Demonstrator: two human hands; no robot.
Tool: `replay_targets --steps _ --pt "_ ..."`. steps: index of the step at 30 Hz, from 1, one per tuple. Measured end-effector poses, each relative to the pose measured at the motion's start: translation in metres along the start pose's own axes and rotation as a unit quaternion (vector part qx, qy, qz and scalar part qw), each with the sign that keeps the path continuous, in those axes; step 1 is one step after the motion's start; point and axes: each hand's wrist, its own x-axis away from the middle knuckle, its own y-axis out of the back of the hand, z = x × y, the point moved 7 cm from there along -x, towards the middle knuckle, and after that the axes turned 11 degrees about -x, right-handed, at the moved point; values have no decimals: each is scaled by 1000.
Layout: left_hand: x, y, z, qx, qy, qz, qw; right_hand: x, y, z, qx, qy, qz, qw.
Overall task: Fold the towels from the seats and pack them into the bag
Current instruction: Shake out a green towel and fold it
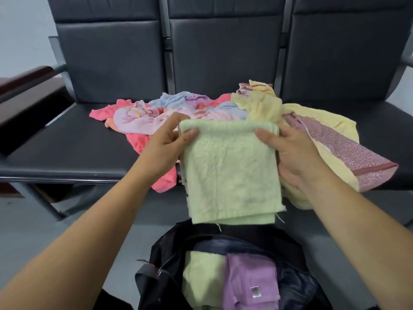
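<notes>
The left hand (166, 142) and right hand (288, 151) each pinch a top corner of the pale green towel (232, 173), thumbs on the near face, fingers behind. It hangs folded in 2 layers at frame centre, above the open black bag (290, 285) at 6 o'clock, where a folded green towel (203, 280) and a purple towel (250, 280) already lie side by side. The terry looks light, limp and non-slippery, so it will likely sag without support; the corners or the fold edge seem the best grip. A loose towel pile (196, 108) waits on the seats (67, 139) at 12 o'clock
</notes>
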Motion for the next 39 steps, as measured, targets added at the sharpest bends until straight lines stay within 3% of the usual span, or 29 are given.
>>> replay_targets --steps 5,9,12,14,17,22,25,27,28,30,32,35,37,39 --pt "25 -26 69 18 104 26 994 13 23 -58 51 -70 -2 996" --pt "52 -51 127 -37 172 86 981 20 46 -115 117 -97 -4 988" --pt "70 -63 172 -53 241 139 959 30 63 -160 183 -154 -4 971" --pt "87 -74 201 -62 311 206 926 39 77 -193 233 -197 2 952" --pt "115 -99 241 -96 387 318 861 60 101 -245 324 -308 27 894" --pt "164 -151 292 -89 446 433 779 85 137 -311 431 -444 77 782" --pt "192 -168 318 -80 488 507 706 91 148 -348 497 -502 149 692" --pt "194 -172 337 -86 504 486 709 93 150 -374 528 -526 185 641" --pt "191 -173 346 -96 510 454 724 92 151 -388 529 -532 183 635" --pt "178 -168 365 -176 476 394 767 83 149 -413 530 -510 149 661" --pt "165 -156 380 -263 442 310 799 70 145 -428 539 -441 86 712" --pt "171 -149 405 -255 471 241 809 66 144 -443 479 -389 -34 786" --pt "177 -153 413 -254 481 257 799 74 144 -453 463 -403 -57 787" --pt "179 -160 414 -260 477 280 791 85 141 -461 479 -433 -45 762"
